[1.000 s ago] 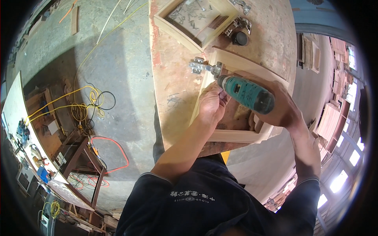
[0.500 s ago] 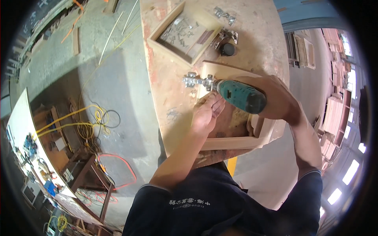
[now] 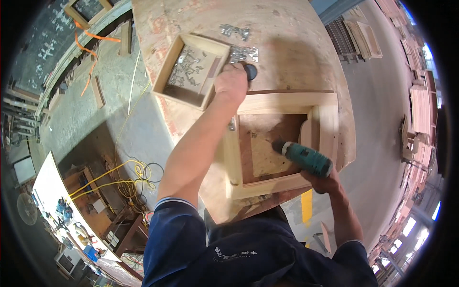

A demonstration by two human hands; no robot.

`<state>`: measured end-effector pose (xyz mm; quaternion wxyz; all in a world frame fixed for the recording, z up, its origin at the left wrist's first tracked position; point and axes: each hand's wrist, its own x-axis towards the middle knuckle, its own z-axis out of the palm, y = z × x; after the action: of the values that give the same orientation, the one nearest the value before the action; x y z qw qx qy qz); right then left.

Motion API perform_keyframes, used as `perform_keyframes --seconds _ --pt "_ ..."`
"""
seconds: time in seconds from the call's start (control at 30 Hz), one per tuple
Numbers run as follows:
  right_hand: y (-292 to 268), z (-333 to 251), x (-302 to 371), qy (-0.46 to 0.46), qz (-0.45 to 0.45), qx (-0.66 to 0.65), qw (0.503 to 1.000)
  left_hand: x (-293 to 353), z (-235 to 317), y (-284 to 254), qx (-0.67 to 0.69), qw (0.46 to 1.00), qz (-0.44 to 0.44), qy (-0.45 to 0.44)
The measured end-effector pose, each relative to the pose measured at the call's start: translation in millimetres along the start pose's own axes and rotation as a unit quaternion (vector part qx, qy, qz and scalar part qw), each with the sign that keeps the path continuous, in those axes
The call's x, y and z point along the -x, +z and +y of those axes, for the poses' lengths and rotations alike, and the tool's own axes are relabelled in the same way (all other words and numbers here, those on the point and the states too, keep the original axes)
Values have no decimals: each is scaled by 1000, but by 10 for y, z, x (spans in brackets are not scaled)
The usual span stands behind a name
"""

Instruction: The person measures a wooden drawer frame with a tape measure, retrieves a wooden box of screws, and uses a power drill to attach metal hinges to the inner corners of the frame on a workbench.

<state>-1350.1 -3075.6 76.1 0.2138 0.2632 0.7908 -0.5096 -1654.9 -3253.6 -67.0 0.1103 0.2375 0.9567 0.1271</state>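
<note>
My right hand [image 3: 322,182] grips a teal and black cordless drill [image 3: 310,160], its bit pointing left over the opening of a pale wooden frame [image 3: 282,186]. On the frame's left rail a small metal hinge [image 3: 232,125] shows, partly hidden by my left forearm. My left hand [image 3: 231,83] has its fingers curled down beside a pile of metal hinges [image 3: 246,53], close to a black round-topped object [image 3: 250,72]. What those fingers hold, if anything, is hidden. Left of this hand stands a shallow wooden box [image 3: 165,67] with many small metal pieces inside.
The worn wooden worktable [image 3: 291,28] carries more hinges [image 3: 234,31] at its far side. On the left stand another bench [image 3: 48,184] with tools and a tangle of yellow cables [image 3: 131,179]. Boards [image 3: 423,110] are stacked at the right.
My right hand has drawn the drill back from the hinge, toward me over the frame's opening. My left hand has left the hinge and moved away from me to the hinge pile.
</note>
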Motion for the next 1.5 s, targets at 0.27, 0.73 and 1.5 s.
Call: perform_keyframes --seconds 0.27,0.73,1.5 --pt "-162 281 314 -22 10 -55 998 -60 43 -57 -8 998 22 -49" --pt "-283 1034 503 -183 27 86 979 2081 -108 -381 777 606 -26 -166" --pt "907 323 983 -14 -7 157 987 3614 -564 801 210 958 171 98"
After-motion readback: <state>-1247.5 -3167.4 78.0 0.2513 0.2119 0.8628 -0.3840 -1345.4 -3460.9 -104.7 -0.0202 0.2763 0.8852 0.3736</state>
